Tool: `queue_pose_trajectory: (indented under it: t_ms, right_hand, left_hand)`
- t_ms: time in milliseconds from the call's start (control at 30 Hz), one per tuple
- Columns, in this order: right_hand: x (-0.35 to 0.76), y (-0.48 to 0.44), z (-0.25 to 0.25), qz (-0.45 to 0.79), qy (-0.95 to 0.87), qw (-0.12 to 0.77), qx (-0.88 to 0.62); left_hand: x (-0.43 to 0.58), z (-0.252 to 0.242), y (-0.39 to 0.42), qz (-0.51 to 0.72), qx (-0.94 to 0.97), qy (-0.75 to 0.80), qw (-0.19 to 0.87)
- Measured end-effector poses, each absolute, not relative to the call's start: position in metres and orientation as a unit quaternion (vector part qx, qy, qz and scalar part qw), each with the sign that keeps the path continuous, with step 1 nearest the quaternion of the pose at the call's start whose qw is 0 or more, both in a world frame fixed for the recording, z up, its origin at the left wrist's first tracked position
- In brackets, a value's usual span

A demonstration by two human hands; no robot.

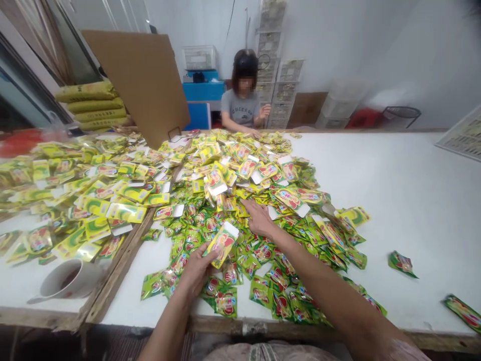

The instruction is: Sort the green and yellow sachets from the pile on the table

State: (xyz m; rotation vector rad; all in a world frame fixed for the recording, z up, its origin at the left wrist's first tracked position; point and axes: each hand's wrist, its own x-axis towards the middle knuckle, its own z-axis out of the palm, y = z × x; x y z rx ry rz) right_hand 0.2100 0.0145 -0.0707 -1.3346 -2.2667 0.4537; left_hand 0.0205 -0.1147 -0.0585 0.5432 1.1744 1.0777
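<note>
My left hand (pixel 201 263) grips a small yellow carton (pixel 222 244) printed with red fruit, its white end flap pointing up and away. Ahead and to the right, my right hand (pixel 259 218) reaches into the heap with its fingers stretched out. Its fingertips touch the pile where yellow cartons meet green sachets, and I see nothing held in them. Shiny green sachets (pixel 280 276) with red print lie under and around both hands. Beyond my right hand, many yellow cartons (pixel 248 166) are heaped on top of the sachets.
More yellow cartons (pixel 97 205) cover the table section on the left, past a wooden edge strip (pixel 124 265). A mug (pixel 69 281) of dark liquid stands there. A cardboard sheet (pixel 143 80) leans upright behind. Across the white table (pixel 376 185) sits another person (pixel 242 103). A loose sachet (pixel 403 263) lies right.
</note>
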Motion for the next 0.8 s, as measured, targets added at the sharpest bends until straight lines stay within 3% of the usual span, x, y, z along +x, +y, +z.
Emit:
queue_pose_trajectory:
  t_ms: [233,367,433,667,800]
  right_hand:
    - [0.221,0.000,-0.083,0.178,-0.791,0.278,-0.514]
    - [0.225,-0.033,-0.073,0.312,-0.747,0.315,-0.496]
    - [0.224,-0.043,-0.067,0.343,-0.765,0.291,-0.461]
    - [0.214,-0.064,-0.053,0.272,-0.878,0.153,-0.363]
    - [0.204,-0.075,-0.051,0.360,-0.836,0.154,-0.385]
  left_hand:
    - [0.003,-0.070,-0.120,0.510,0.312,0.586,0.548]
    - [0.001,-0.071,-0.124,0.477,0.386,0.610,0.501]
    - [0.002,-0.069,-0.127,0.459,0.402,0.607,0.508]
    - [-0.001,-0.069,-0.147,0.433,0.395,0.599,0.545]
    - [-0.002,-0.071,-0.159,0.408,0.355,0.588,0.601]
